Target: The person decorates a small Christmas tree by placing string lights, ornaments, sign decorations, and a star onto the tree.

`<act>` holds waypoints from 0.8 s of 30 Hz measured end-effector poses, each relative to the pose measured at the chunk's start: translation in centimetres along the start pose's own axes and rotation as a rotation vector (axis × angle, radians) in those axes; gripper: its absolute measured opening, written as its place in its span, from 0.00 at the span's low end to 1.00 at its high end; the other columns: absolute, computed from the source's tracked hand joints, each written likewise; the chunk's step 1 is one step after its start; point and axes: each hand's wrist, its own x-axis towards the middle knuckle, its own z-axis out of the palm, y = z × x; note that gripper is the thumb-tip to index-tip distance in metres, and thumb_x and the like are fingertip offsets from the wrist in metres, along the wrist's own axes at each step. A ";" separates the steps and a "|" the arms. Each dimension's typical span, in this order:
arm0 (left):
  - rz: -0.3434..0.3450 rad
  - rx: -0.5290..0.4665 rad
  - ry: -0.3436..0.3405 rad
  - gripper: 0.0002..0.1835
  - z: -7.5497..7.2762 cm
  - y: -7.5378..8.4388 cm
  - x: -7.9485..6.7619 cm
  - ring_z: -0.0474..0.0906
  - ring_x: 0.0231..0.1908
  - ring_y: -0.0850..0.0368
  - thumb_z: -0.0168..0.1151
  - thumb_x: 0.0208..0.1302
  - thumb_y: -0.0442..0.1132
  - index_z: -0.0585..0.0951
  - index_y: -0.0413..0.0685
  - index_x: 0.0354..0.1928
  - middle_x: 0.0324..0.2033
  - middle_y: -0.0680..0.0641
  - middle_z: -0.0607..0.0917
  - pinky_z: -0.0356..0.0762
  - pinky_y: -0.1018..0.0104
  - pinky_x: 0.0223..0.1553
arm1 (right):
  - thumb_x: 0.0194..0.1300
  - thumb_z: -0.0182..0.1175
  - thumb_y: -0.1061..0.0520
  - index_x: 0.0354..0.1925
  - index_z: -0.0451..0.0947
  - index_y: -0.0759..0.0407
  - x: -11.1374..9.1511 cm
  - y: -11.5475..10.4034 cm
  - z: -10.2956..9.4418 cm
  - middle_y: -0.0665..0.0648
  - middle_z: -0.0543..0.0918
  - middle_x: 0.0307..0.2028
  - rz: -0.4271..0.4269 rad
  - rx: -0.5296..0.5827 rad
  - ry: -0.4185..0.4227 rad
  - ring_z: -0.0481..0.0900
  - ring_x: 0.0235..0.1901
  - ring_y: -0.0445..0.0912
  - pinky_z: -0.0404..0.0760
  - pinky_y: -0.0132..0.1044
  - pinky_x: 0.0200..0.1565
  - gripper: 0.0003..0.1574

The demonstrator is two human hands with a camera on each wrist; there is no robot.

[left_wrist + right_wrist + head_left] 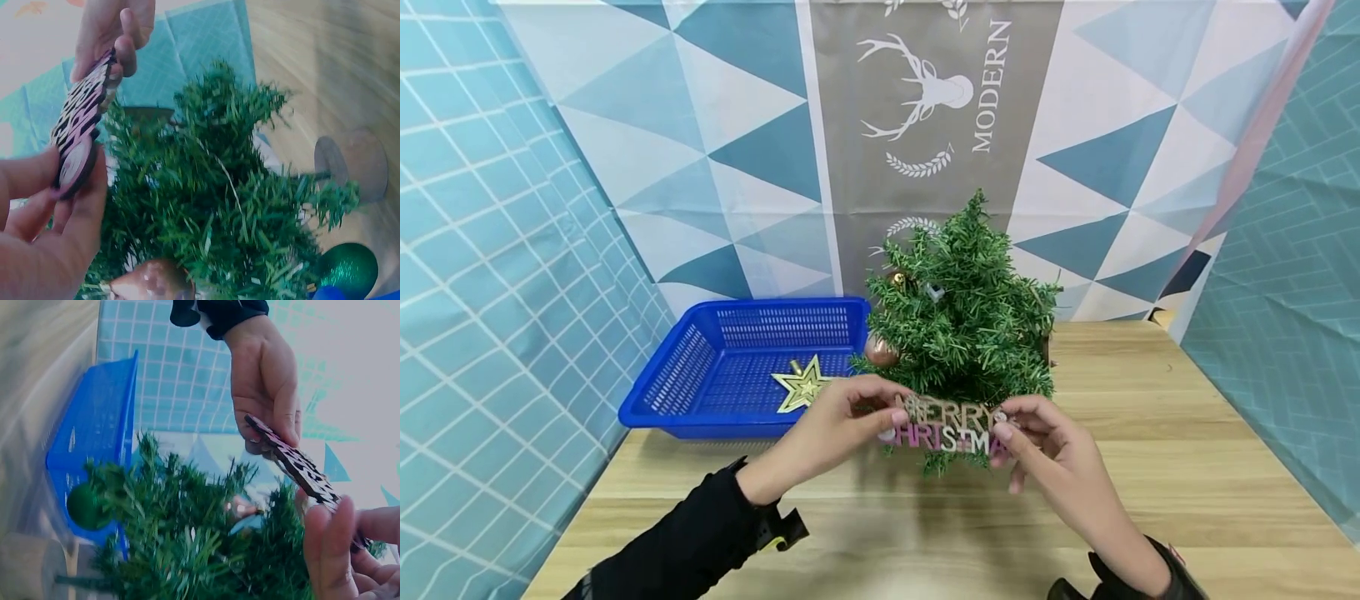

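A flat "Merry Christmas" letter sign point(951, 425), in gold, pink and white, is held in front of a small green Christmas tree point(962, 308). My left hand point(842, 421) pinches its left end between thumb and fingers. At the other end, my right hand point(1052, 446) pinches it by the last letters. Seen edge-on in the left wrist view, the sign point(81, 119) spans both hands beside the branches. Copper-coloured baubles and a green bauble point(348, 270) hang on the tree. A round wooden base point(353, 164) carries its trunk.
To the left of the tree stands a blue plastic basket point(662, 400). A gold star ornament point(801, 385) lies in it. Everything is on a wood-grain table point(1150, 467). Behind hangs a patterned cloth with a deer head point(947, 92), and tiled-pattern cloths flank both sides.
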 end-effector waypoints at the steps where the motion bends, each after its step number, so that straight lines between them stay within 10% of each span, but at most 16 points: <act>1: -0.009 -0.003 0.040 0.11 0.0 -0.1 0.3 0.79 0.30 0.56 0.62 0.62 0.31 0.82 0.34 0.45 0.34 0.44 0.83 0.80 0.62 0.32 | 0.66 0.55 0.71 0.46 0.74 0.67 0.1 0.1 0.0 0.57 0.81 0.28 -0.027 -0.018 0.034 0.79 0.22 0.43 0.77 0.38 0.16 0.11; 11: 0.007 0.093 0.360 0.10 1.5 -1.8 2.0 0.79 0.30 0.60 0.69 0.55 0.33 0.84 0.42 0.40 0.30 0.50 0.85 0.77 0.66 0.36 | 0.62 0.62 0.68 0.58 0.72 0.61 1.6 8.4 -0.5 0.53 0.84 0.40 -0.485 -0.551 0.356 0.80 0.27 0.38 0.76 0.26 0.27 0.25; 24: 0.195 0.329 0.441 0.05 1.3 -4.6 3.5 0.82 0.45 0.49 0.68 0.53 0.26 0.86 0.36 0.33 0.35 0.43 0.86 0.77 0.63 0.49 | 0.71 0.52 0.53 0.41 0.76 0.70 3.2 6.1 1.7 0.62 0.83 0.26 -0.631 -0.872 0.421 0.69 0.09 0.42 0.61 0.26 0.09 0.19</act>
